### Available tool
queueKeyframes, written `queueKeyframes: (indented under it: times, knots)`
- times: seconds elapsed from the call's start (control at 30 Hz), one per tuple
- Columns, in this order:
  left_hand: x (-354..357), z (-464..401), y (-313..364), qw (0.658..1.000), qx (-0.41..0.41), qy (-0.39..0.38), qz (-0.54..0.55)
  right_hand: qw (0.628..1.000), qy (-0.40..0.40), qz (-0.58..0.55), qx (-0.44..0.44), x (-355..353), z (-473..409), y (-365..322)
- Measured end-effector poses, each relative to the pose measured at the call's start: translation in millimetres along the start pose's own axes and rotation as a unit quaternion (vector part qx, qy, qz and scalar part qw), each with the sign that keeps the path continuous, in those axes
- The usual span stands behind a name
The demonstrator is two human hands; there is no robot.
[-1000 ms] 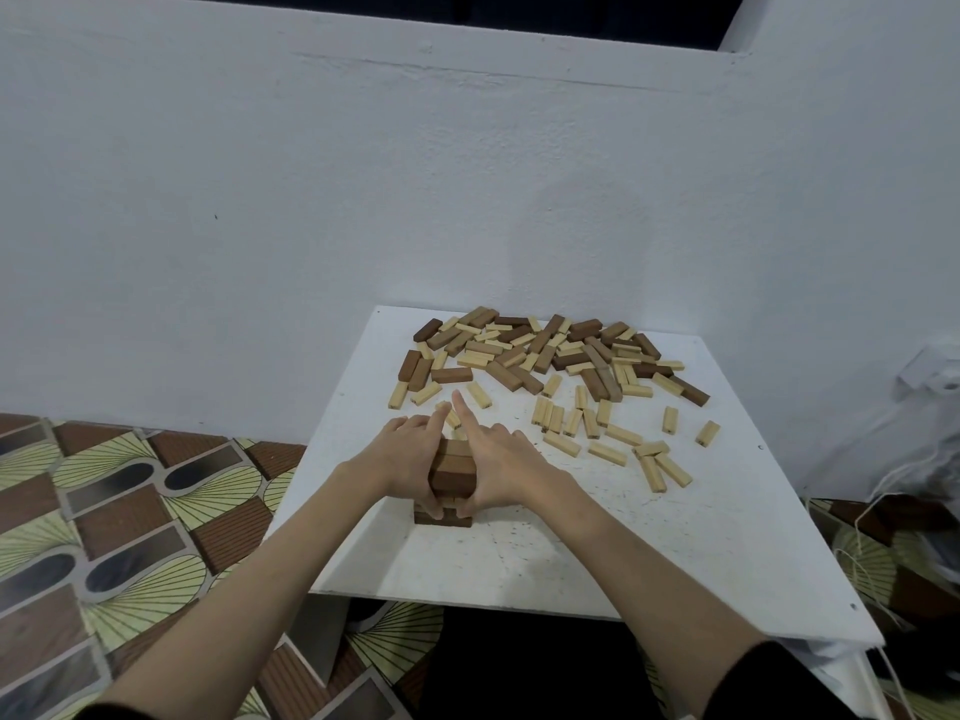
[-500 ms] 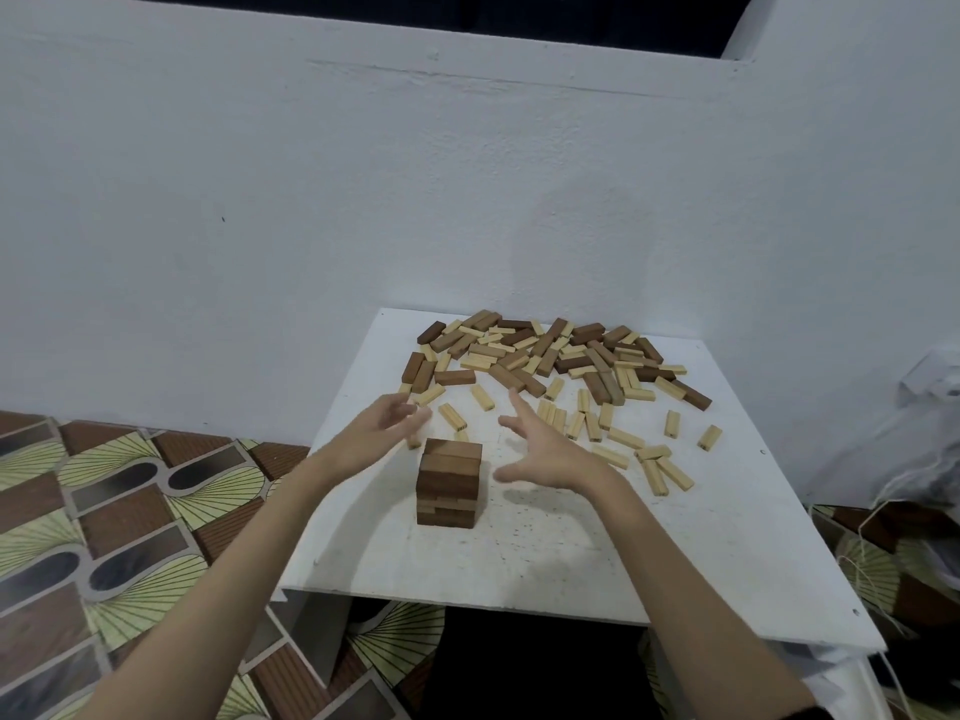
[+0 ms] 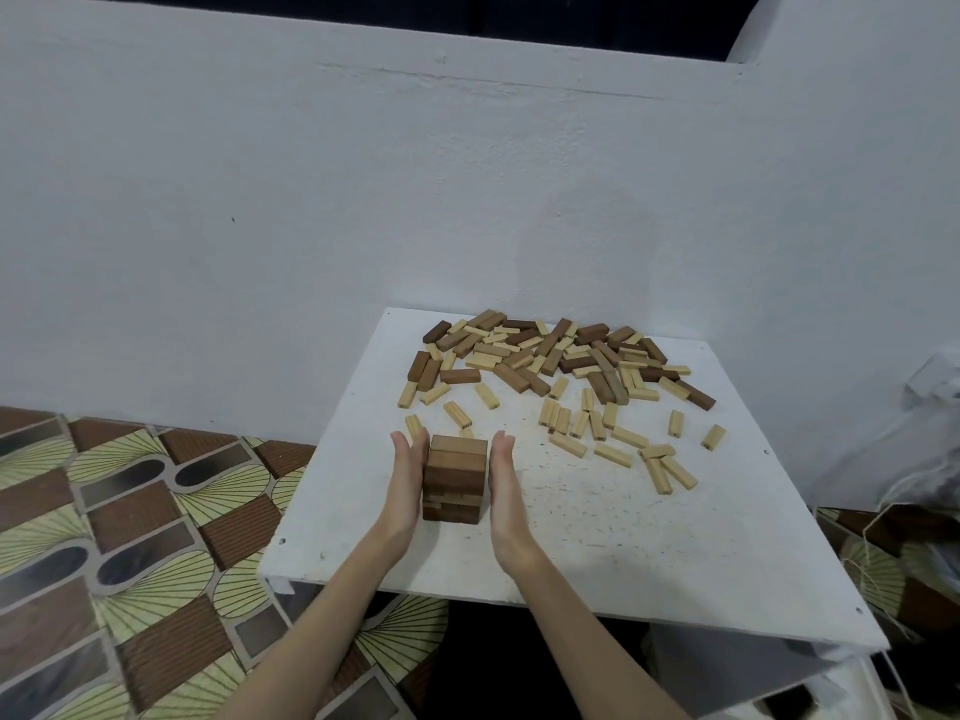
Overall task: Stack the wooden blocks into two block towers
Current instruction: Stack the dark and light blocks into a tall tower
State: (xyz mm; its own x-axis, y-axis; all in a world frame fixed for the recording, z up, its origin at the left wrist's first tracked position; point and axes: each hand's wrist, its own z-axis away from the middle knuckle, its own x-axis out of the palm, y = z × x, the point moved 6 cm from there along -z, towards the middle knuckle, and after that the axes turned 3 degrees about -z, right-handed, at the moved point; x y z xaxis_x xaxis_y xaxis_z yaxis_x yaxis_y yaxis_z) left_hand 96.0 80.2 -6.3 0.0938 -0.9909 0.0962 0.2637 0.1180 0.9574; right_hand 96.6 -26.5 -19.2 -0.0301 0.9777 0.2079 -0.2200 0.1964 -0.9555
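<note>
A short tower of dark brown wooden blocks (image 3: 456,478), several layers high, stands near the front left of the white table (image 3: 597,553). My left hand (image 3: 408,472) lies flat against its left side with straight fingers. Along the tower's right side my right hand (image 3: 503,478) is held flat, fingers straight, touching or almost touching it. A spread of loose dark and light wooden blocks (image 3: 561,366) covers the far part of the table. Several light blocks (image 3: 623,449) lie scattered to the right of the tower.
A white wall rises just behind the table. Patterned brown and yellow flooring (image 3: 130,537) lies to the left. White bags and string (image 3: 930,459) sit at the right edge. The table's front edge is close below the tower.
Both hands let go of the tower and spread apart above it, then came back down flat against its left and right sides. The camera view shifted slightly.
</note>
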Motion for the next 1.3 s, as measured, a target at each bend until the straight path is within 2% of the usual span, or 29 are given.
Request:
queueKeyframes:
  times: [0.2,0.3,0.37,0.5,0.63,0.73,0.87,1.0,1.1,1.17,1.23,1.3]
  knots:
    - [-2,2,-1,1.000,-0.002,0.010,-0.011,0.999,0.006,0.001,0.033,10,-7,17]
    - [-1,-2,-5,0.999,-0.010,-0.025,0.030,0.999,0.016,-0.010,0.026,10,-8,18]
    - [-3,-3,-5,1.000,-0.003,-0.008,-0.005,1.000,0.007,-0.001,0.017,11,-7,14]
    - [-14,-12,6,0.998,0.033,0.004,-0.061,0.998,0.055,0.021,-0.017,-9,-8,-12]
    - [-21,-25,28,0.975,0.099,0.031,-0.195,0.989,0.105,0.091,-0.055,-44,-24,-34]
    - [-3,-29,52,0.946,0.174,0.028,-0.273,0.981,0.127,0.127,-0.074,-74,-32,-54]
    - [34,-36,67,0.915,0.243,0.007,-0.322,0.967,0.159,0.176,-0.096,-116,-35,-69]
    - [72,-39,61,0.895,0.263,0.002,-0.360,0.947,0.174,0.251,-0.104,-152,-33,-67]
    - [105,-42,47,0.892,0.258,-0.024,-0.370,0.906,0.160,0.373,-0.121,-171,-35,-55]
    - [120,-47,32,0.891,0.247,-0.035,-0.379,0.848,0.144,0.494,-0.125,-180,-38,-41]
    - [135,-57,15,0.889,0.226,-0.039,-0.397,0.786,0.149,0.593,-0.089,-197,-39,-25]
    - [147,-69,1,0.875,0.220,-0.039,-0.430,0.753,0.173,0.630,-0.079,-215,-42,-17]
